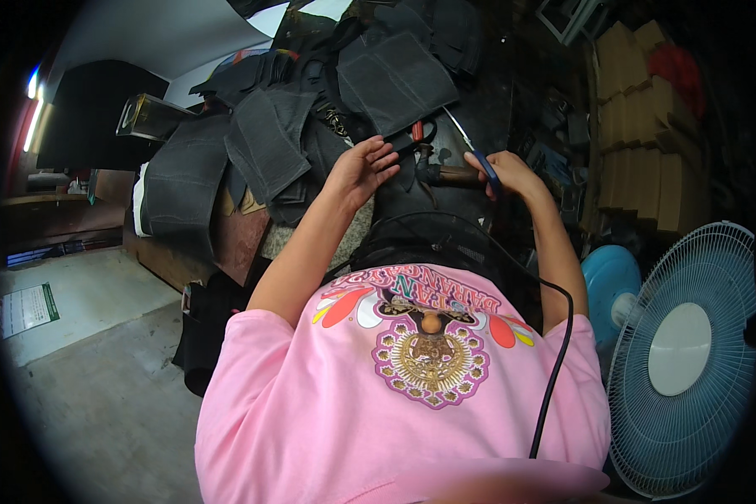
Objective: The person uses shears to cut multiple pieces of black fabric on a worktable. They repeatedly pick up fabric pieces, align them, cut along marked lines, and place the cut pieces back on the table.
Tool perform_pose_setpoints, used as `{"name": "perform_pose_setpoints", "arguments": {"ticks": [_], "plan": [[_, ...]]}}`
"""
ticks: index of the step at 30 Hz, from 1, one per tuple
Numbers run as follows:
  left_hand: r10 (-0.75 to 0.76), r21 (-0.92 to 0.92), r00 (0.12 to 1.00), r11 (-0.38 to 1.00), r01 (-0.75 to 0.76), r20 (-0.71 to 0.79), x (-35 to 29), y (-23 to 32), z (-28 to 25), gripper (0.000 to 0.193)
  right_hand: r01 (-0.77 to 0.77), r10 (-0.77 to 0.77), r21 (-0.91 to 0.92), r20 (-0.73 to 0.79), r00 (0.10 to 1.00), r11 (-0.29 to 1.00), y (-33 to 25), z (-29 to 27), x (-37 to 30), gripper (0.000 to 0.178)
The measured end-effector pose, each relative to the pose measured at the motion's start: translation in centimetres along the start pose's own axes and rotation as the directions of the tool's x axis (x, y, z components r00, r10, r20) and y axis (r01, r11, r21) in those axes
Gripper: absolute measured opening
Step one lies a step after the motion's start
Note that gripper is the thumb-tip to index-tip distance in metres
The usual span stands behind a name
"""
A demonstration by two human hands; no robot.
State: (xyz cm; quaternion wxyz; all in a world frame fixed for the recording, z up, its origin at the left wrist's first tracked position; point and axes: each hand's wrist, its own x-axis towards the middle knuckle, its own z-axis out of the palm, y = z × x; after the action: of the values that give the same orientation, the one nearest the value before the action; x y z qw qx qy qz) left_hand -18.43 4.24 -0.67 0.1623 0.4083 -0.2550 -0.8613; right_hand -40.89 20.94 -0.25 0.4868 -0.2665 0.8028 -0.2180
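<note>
My right hand (515,176) grips a pair of scissors (482,156) by its blue handles, the blades pointing up and to the left toward a black leather-like sheet (395,80). My left hand (363,171) is open, palm partly turned up and fingers loosely stretched, with nothing seen in them. It is just below that sheet's lower edge. Between my hands lies a hammer (460,175) with a wooden handle and a dark metal head. A red-handled tool (417,131) is just above the hammer head, partly hidden by dark material.
Stacked black pieces (269,143) cover the bench at the left and back. Folded brown cardboard (643,126) stands at the right. A standing fan (685,353) is close by my right arm. A black cable (563,361) runs down over my pink shirt.
</note>
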Motion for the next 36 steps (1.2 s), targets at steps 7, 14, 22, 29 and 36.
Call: {"name": "perform_pose_setpoints", "arguments": {"ticks": [7, 14, 22, 29, 36], "plan": [[-0.003, 0.032, 0.999, 0.999, 0.002, 0.040, 0.0, -0.2, 0.7, 0.050, -0.010, 0.008, 0.078, 0.024, 1.000, 0.997, -2.0, 0.5, 2.2, 0.064], [0.004, -0.005, 0.997, 1.000, -0.004, -0.079, 0.0, -0.1, 0.4, 0.051, 0.154, -0.150, 0.384, -0.039, 0.988, 0.910, -2.3, 0.7, 0.4, 0.051], [0.186, 0.099, 0.981, 0.979, -0.181, -0.046, 0.0, -0.1, 0.5, 0.044, 0.229, -0.205, 0.069, -0.253, 0.945, 0.971, 1.8, 0.6, -0.8, 0.043], [0.581, 0.832, 0.686, 0.028, -0.554, 0.438, -3.0, 0.0, -2.9, 0.036, 0.482, -0.407, 0.038, -0.482, 0.776, 0.875, 8.4, 6.9, -3.9, 0.018], [0.210, 0.739, 0.737, -0.426, -0.523, 0.642, -4.2, -1.8, -5.8, 0.043, 0.391, -0.137, 0.324, -0.593, 0.793, 0.861, 16.0, 9.5, -6.2, 0.029]]}}
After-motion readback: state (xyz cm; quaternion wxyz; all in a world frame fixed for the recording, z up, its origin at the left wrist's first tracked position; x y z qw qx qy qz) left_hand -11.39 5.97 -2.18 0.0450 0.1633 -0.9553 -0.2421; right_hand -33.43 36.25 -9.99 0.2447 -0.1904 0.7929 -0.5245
